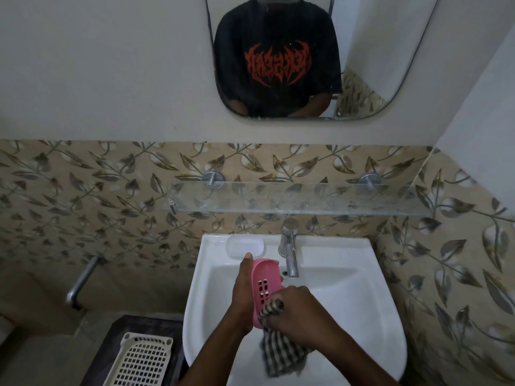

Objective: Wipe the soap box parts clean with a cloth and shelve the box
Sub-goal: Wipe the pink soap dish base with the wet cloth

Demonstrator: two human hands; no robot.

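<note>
Over the white sink [348, 296], my left hand [242, 293] grips a pink slotted soap box tray [264, 282], held on edge with its hollow side facing right. My right hand [298, 313] presses a black-and-white checked cloth [281, 355] against the tray's lower end; the rest of the cloth hangs down into the basin. A clear soap box part [245, 247] lies on the sink's back ledge, left of the tap. A glass shelf [301, 200] is fixed to the tiled wall above the sink.
A chrome tap [289, 252] stands at the back of the basin, close to the tray's right. A cream plastic basket [142, 360] rests on a dark surface at lower left. A metal pipe [80, 280] sticks out of the left wall. A mirror [306, 57] hangs above.
</note>
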